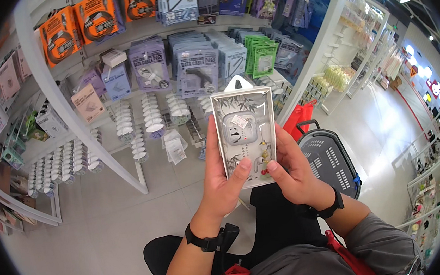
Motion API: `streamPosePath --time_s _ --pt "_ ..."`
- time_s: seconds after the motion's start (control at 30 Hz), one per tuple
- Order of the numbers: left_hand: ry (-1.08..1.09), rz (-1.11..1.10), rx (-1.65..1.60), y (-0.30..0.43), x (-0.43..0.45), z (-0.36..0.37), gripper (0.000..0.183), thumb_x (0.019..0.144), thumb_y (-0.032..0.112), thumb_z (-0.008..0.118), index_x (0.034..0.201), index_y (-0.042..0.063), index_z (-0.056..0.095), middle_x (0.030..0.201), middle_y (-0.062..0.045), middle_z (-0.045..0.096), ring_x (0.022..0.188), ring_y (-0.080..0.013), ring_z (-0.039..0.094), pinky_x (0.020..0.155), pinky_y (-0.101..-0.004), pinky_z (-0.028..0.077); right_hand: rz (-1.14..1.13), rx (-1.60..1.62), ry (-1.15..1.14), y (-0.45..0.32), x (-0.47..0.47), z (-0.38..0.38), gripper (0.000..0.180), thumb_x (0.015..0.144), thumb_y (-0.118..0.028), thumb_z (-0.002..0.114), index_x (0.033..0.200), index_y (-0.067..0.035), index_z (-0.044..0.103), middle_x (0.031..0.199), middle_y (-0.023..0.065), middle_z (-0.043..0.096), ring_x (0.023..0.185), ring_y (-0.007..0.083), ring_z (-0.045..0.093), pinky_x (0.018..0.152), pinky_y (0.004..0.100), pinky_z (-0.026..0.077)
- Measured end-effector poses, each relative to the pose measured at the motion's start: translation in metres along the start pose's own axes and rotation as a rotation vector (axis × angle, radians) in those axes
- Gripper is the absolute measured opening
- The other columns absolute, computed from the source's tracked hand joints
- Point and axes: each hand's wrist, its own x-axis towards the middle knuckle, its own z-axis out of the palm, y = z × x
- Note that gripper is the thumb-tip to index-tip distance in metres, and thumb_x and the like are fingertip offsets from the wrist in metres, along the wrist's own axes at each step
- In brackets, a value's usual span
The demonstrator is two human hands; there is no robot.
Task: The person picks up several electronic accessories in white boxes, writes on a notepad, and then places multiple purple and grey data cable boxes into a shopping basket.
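Both my hands hold up a white box with a clear front [246, 143], its hanging tab at the top. Inside show a grey earphone case cover with a panda print, printed bamboo leaves and a small beaded charm. A price sticker is on the case cover. My left hand [223, 180] grips the box's left edge, thumb on the front. On the right edge my right hand [295, 170] does the same, its thumb near the red bead of the charm. The fingers behind the box are hidden.
Packaged data cables [198, 70] hang on a shelf rack ahead, above rows of round white-topped packs [153, 117]. A white frame post [311, 55] stands right of them. A dark basket [330, 159] and a red bag [300, 118] are at the right. More racks line the aisle.
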Motion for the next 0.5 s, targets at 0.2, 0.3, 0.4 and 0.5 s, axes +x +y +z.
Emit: streamPosePath --time_s 0.2,0.3,0.4,0.5 --pt "0.028 0.074 -0.076 0.009 0.006 -0.013 0.094 0.094 0.010 0.066 0.162 0.007 0.003 0.155 -0.015 0.037 0.140 -0.0252 0.043 0.113 -0.0389 0.039 -0.049 0.020 -0.048 -0.009 0.022 0.022 0.076 0.105 -0.015 0.049 0.161 -0.003 0.000 0.150 0.0160 0.041 0.130 0.0227 0.049 0.106 0.0360 0.040" --pt "0.043 0.099 -0.107 0.013 0.010 -0.017 0.096 0.092 0.007 0.068 0.162 0.008 0.003 0.154 -0.015 0.038 0.139 -0.0252 0.045 0.112 -0.0387 0.040 -0.125 -0.107 -0.068 -0.013 0.031 0.029 0.078 0.105 -0.015 0.049 0.161 -0.001 -0.003 0.160 0.0174 0.029 0.144 0.0256 0.034 0.116 0.0379 0.029" --pt "0.070 0.106 0.086 0.019 0.003 -0.029 0.096 0.091 0.007 0.069 0.162 0.007 0.003 0.154 -0.015 0.038 0.138 -0.0251 0.045 0.112 -0.0388 0.040 -0.139 -0.109 -0.061 -0.007 0.036 0.039 0.080 0.103 -0.018 0.053 0.160 0.002 -0.001 0.160 0.0172 0.026 0.147 0.0254 0.029 0.119 0.0383 0.023" --pt "0.106 0.158 0.073 0.010 0.005 -0.033 0.094 0.093 0.007 0.067 0.162 0.006 0.002 0.154 -0.015 0.037 0.139 -0.0245 0.044 0.113 -0.0387 0.039 -0.170 -0.040 -0.018 0.006 0.047 0.048 0.079 0.103 -0.018 0.056 0.159 0.002 0.005 0.157 0.0161 0.032 0.143 0.0239 0.035 0.117 0.0384 0.027"
